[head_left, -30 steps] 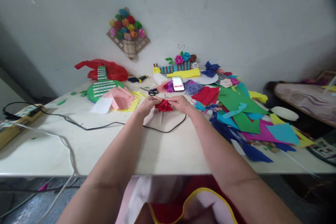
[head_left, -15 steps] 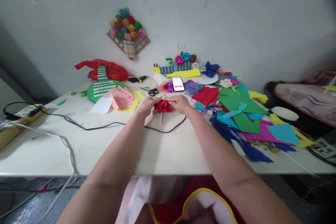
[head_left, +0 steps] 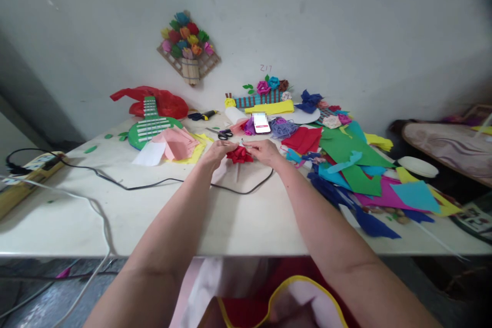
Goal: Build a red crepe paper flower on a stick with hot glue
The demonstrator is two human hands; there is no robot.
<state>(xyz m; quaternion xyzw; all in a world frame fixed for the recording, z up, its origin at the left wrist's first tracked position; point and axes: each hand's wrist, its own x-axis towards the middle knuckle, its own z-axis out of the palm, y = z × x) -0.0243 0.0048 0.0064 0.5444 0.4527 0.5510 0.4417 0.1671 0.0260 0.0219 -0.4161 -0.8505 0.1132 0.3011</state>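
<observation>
A red paper flower (head_left: 239, 155) is between my two hands, just above the table near its middle. My left hand (head_left: 218, 154) pinches its left edge, and my right hand (head_left: 265, 152) pinches the right side with the fingers closed. A pale stick-like piece (head_left: 237, 170) shows below the flower. Behind it stands the small pale tip of something (head_left: 241, 141) I cannot make out. Scissors (head_left: 225, 134) with dark handles lie just beyond my left hand. A phone (head_left: 262, 123) with a lit screen is propped behind the flower.
Pink paper sheets (head_left: 175, 143) and a green guitar-shaped craft (head_left: 148, 130) lie left. Coloured paper (head_left: 349, 143) is heaped right, near a white bowl (head_left: 417, 166). A black cable (head_left: 134, 188) crosses the table from a power strip (head_left: 34, 179). Purple yarn (head_left: 283, 128) sits beside the phone.
The red flower has tipped or turned slightly between my fingers and sits a touch higher. Both hands keep their hold in nearly the same place.
</observation>
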